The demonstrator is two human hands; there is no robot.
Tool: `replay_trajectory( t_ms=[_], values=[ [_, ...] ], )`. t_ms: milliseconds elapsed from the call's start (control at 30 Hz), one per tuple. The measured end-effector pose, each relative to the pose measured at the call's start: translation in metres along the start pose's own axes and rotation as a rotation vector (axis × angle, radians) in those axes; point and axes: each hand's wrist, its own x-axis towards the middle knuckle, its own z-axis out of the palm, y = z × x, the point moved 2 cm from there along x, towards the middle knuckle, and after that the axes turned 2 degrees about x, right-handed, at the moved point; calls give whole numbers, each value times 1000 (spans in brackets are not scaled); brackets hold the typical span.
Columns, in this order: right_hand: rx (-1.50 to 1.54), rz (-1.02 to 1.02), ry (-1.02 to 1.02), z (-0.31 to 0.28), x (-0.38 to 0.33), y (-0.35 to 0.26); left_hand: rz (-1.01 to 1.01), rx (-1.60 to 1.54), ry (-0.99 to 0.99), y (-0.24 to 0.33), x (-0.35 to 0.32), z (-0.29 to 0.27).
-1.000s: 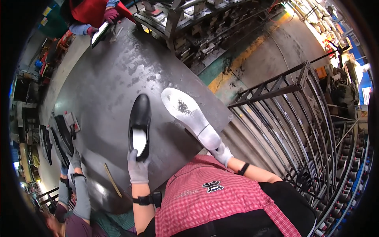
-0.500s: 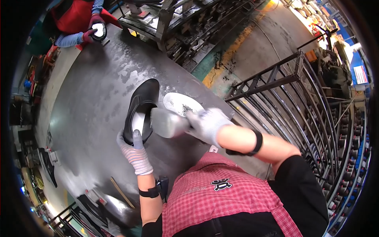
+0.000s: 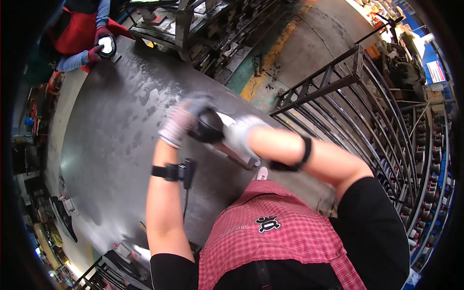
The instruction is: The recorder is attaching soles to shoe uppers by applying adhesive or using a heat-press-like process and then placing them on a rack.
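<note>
A: What lies before us, biggest first?

B: A wide grey table (image 3: 108, 145), with a dark metal rack (image 3: 316, 94) standing beyond its right edge. A co-worker (image 3: 72, 31) in a red apron is at the far left, well apart from our hands.

A: And our own hands?

B: Both gloved, over the table's right part. Our left hand (image 3: 178, 123) is wrapped against the left side of a black shoe (image 3: 209, 128), gripping it. Our right hand (image 3: 241, 133) is just right of the shoe; its fingers are hidden, so we cannot tell whether they are spread or pinching.

A: So which hand is nearer the shoe?

B: The left, which touches it. The shoe sits over the table, between our two hands.

A: Which way does it point?

B: Its dark rounded end faces us and a little right; the long axis seems to run away from us, leaning left. The blur is heavy, so we won't swear which end is the toe.

A: Anything smaller?

B: A pale piece (image 3: 224, 118) shows between shoe and right hand, and a narrow brownish bar (image 3: 233, 152) slants rightward on our side.
</note>
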Motion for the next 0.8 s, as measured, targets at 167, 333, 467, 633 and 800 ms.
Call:
replay_trajectory(
  t_ms=[167, 333, 467, 633, 800],
  values=[
    [319, -42, 419, 132, -71, 145, -149, 384, -217, 127, 20, 111],
    [702, -195, 761, 264, -8, 207, -203, 534, -106, 151, 13, 177],
    [995, 41, 876, 258, 16, 192, -185, 587, -185, 147, 5, 192],
    [1647, -77, 585, 262, 37, 195, -207, 381, -37, 155, 14, 175],
    [875, -503, 729, 188, -42, 181, -312, 398, 452, 130, -72, 127]
  ],
)
